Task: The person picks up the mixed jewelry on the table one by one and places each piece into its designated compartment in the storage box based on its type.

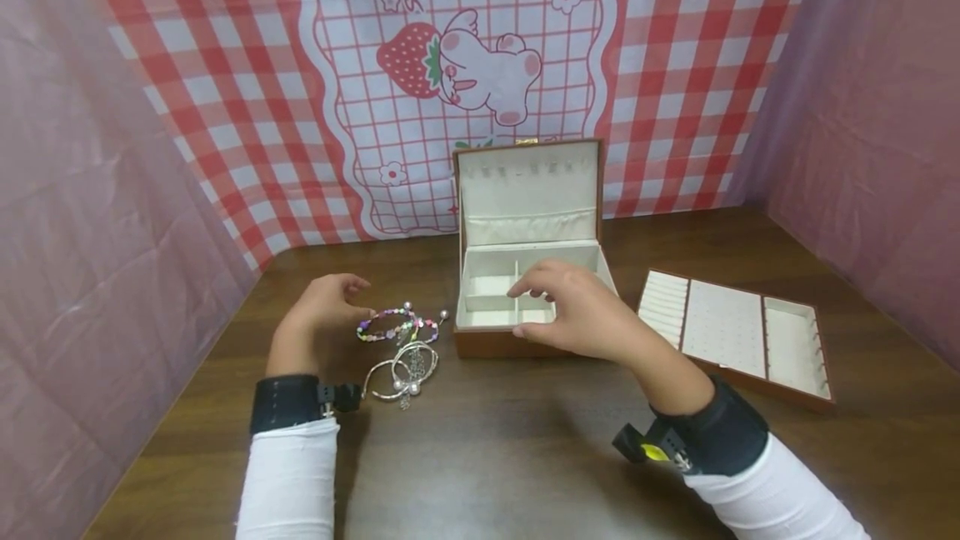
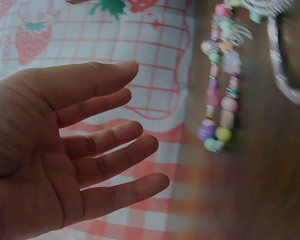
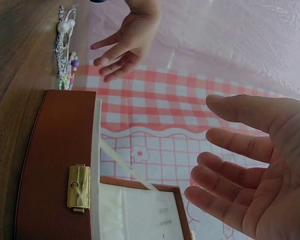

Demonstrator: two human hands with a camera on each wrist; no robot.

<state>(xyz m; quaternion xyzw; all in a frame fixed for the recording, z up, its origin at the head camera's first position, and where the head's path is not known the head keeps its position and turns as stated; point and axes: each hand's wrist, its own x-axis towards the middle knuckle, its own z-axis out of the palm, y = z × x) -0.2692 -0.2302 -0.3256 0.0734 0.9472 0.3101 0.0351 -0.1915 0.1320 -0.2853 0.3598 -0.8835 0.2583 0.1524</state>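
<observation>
My left hand (image 1: 327,307) hovers just left of the bracelets, fingers spread and loosely bent, holding nothing. Colourful beaded bracelets (image 1: 386,327) lie on the table close to its fingertips; in the left wrist view a beaded bracelet (image 2: 220,95) shows pink, purple and green beads. Nearer to me are silver bangles (image 1: 405,373) with pearl-like balls and small charms. My right hand (image 1: 573,311), also holding nothing, is over the front of a brown jewelry box (image 1: 487,346), its fingers relaxed. The box stands with its lid (image 1: 531,190) raised, showing cream compartments; a gold clasp (image 3: 79,186) sits on its front.
To the right of the box lies a separate jewelry tray (image 1: 726,329) with ring rolls, a flat middle panel and a side compartment with hooks. Behind the wooden table (image 1: 480,457) hangs a red checked strawberry cloth (image 1: 667,90). Pinkish curtains (image 1: 870,107) flank both sides.
</observation>
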